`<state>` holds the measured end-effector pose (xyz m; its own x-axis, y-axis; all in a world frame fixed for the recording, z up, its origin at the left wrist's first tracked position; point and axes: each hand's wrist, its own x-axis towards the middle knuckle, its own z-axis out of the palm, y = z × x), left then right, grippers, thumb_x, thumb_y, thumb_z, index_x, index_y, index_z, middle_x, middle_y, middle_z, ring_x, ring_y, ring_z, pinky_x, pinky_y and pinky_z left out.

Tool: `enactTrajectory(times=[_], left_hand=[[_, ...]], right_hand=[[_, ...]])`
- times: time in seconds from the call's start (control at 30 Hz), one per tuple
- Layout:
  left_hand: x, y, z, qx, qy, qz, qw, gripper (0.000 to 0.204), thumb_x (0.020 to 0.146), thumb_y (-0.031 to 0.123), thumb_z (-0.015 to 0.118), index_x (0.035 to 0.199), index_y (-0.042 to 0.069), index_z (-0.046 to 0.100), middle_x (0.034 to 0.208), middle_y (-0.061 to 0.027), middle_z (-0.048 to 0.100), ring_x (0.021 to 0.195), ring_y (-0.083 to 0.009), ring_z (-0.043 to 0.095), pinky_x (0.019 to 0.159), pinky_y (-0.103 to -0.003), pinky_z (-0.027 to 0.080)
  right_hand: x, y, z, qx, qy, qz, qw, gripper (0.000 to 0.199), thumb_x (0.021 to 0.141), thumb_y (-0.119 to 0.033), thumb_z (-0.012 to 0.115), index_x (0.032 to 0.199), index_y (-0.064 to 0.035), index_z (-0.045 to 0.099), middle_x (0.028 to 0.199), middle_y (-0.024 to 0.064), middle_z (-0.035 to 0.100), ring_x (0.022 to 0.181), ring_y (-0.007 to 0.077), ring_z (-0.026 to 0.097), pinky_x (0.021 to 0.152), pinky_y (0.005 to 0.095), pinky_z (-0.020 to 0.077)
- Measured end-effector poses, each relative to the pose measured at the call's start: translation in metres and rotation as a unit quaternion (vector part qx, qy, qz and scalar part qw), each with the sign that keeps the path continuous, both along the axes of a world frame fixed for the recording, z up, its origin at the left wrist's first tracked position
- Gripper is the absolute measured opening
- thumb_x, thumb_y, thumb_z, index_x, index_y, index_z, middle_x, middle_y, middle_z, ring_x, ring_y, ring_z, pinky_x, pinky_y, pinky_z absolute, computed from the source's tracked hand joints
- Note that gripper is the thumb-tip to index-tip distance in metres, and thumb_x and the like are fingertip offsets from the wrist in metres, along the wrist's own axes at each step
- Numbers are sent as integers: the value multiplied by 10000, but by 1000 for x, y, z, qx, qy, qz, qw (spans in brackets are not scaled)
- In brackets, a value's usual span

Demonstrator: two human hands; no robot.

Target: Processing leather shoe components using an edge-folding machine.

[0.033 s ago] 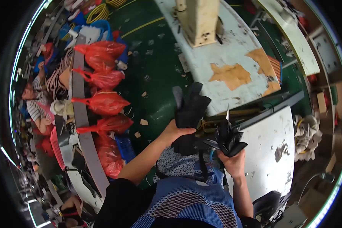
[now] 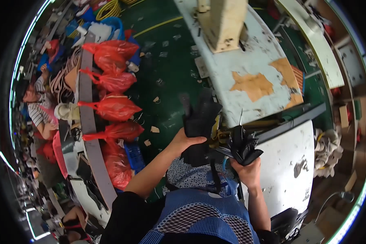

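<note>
My left hand (image 2: 183, 142) grips a bundle of flat black strips (image 2: 201, 112), its thumb laid across them. The strips' upper ends fan out and are blurred. Lower and to the right, my right hand (image 2: 249, 173) is closed round the base of a second bunch of black pieces (image 2: 243, 145). These look folded and shiny, and their pointed tips stick upward; the exact kind cannot be made out. The two bunches are apart, held in front of my blue patterned apron (image 2: 203, 211). My right fingers are partly hidden behind the pieces.
A pale worktable (image 2: 219, 73) with a cream machine post (image 2: 225, 32) stands ahead. To the right lies a worn white tabletop (image 2: 286, 158). Several red plastic bags (image 2: 116, 109) hang along a grey rail (image 2: 86, 73) at left. A person in a striped top (image 2: 37, 114) is beyond it.
The table and bags have shifted slightly rightward in the view. My left hand and its black strips are a little further left. Both hands keep their hold.
</note>
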<state>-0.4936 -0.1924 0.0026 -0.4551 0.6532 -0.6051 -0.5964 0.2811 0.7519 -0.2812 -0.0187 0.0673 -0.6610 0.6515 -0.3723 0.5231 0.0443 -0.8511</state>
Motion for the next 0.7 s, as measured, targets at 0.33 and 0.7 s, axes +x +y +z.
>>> enactTrajectory(times=[0.33, 0.7], left_hand=[[-127, -167, 44, -111, 47, 308, 944, 608, 803, 124, 906, 1342, -7, 656, 1172, -75, 721, 1076, -208, 699, 985, -360, 558], [-265, -168, 49, -101, 31, 371, 923, 455, 914, 117, 775, 1351, 59, 660, 1204, -37, 716, 1105, -172, 673, 1035, -335, 509]], right_hand=[[-272, -35, 9, -198, 95, 181, 959, 170, 824, 18, 809, 958, -6, 706, 876, -17, 688, 786, 74, 618, 703, 277, 528], [-465, -31, 8, -232, 103, 260, 932, 253, 819, 44, 812, 998, -32, 651, 869, 19, 686, 745, 95, 656, 667, 297, 552]])
